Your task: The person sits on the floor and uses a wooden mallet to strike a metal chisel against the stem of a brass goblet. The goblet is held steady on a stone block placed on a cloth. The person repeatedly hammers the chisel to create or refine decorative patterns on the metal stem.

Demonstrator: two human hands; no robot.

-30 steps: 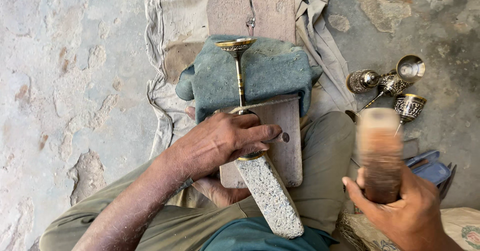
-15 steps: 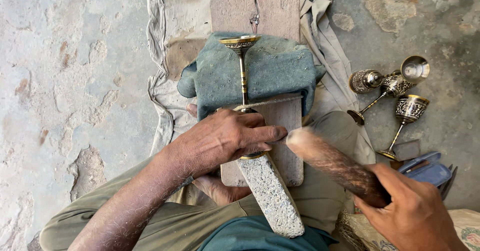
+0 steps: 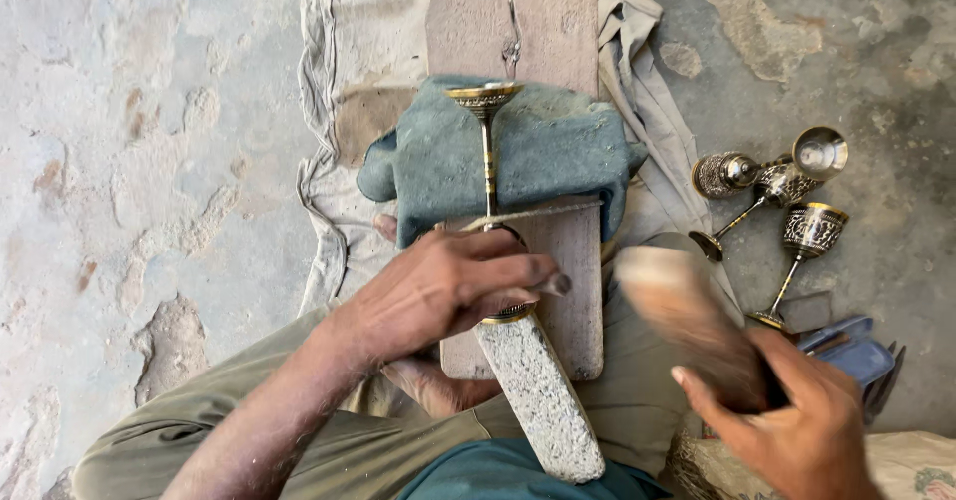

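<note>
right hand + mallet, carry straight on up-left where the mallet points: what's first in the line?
Likely the wooden board edge, then the left hand's fingertips and the chisel it holds. The right hand holds a blurred wooden mallet pointing that way; depth is unclear.

Floor (image 3: 149, 161) left of the cloth (image 3: 339, 112): open. Right side: goblets (image 3: 787, 196) stood clustered near the board (image 3: 573, 291); blue tool (image 3: 846, 351) beside them blocked passage.

A floor-level metalworker's workshop is showing here: a person is sitting on a rough, patchy concrete floor (image 3: 129, 161). Beyond the left hand (image 3: 438, 291), a worn wooden board (image 3: 518, 37) is lying on stained cloth (image 3: 368, 52). Ornate brass goblets (image 3: 787, 196) are standing beyond the right hand (image 3: 787, 430).
</note>
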